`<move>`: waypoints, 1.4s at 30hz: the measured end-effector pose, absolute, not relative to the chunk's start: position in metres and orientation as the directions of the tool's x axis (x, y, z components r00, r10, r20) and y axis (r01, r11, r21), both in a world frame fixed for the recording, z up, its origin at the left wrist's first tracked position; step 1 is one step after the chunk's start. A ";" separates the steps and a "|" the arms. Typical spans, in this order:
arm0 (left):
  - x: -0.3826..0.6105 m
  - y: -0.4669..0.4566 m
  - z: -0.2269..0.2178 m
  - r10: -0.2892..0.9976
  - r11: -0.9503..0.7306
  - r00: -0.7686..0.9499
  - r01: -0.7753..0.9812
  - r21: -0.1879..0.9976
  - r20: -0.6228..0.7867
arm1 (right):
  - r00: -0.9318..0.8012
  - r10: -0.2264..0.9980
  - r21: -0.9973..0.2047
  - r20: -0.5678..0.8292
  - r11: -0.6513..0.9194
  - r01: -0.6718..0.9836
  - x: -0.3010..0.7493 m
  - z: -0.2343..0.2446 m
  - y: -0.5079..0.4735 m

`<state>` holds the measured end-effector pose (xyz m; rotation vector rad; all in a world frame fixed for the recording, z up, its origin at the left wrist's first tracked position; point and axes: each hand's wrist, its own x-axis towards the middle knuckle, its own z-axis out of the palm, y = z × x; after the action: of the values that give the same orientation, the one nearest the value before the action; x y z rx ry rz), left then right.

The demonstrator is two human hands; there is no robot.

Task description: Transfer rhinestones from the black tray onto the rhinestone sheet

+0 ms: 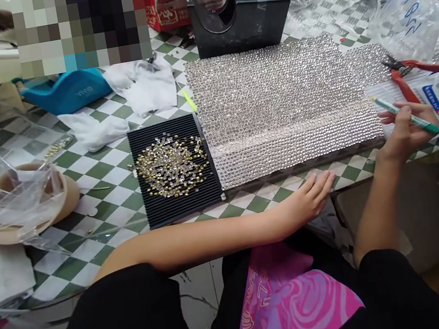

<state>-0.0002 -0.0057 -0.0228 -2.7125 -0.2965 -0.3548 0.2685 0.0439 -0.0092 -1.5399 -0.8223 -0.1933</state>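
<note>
Left hand (309, 197) lies flat, fingers extended, empty, at the near edge of the checked surface (90, 175). Right hand (403, 131) is closed around a green pen (404, 114) just right of the rhinestone sheet (280, 103). Left of the sheet is a black tray (174, 169) of loose stones. Beyond lie red pliers (410, 73), a bag (414, 22) with illegible blue handwriting, and a black tape dispenser (240, 15).

tablecloth (106, 166) green-white checks | tray (174, 169) black, ribbed | studs (172, 165) gold, silver | rhinestone sheet (280, 103) glittery silver | pen (407, 116) teal-green | pliers (414, 73) red-handled | tape dispenser (240, 15) black
</note>
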 end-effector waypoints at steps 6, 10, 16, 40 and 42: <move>0.000 -0.007 -0.024 0.156 -0.901 0.944 0.256 -0.349 0.290 | 0.744 0.358 -0.806 0.564 0.043 0.591 0.269 -0.009 0.045; 0.000 -0.008 -0.023 0.165 -0.894 0.944 0.266 -0.361 0.286 | 0.746 0.351 -0.805 0.566 0.039 0.592 0.269 -0.010 0.044; 0.004 -0.009 -0.033 0.150 -0.879 0.940 0.269 -0.393 0.306 | 0.699 0.334 -0.767 0.633 0.149 0.624 0.269 -0.014 0.043; 0.017 0.001 0.001 0.116 -0.976 0.979 0.080 -0.203 -0.168 | -0.508 0.829 -0.852 0.235 0.427 0.303 0.023 0.038 0.099; 0.020 0.004 0.002 0.230 -0.971 0.954 0.214 -0.103 -0.192 | -0.515 0.817 -0.807 0.261 0.477 0.348 0.018 0.030 0.100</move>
<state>0.0198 0.0039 0.0015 -3.0249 -0.3442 0.3122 0.0185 0.1003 0.0297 -0.9596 -2.0778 0.9321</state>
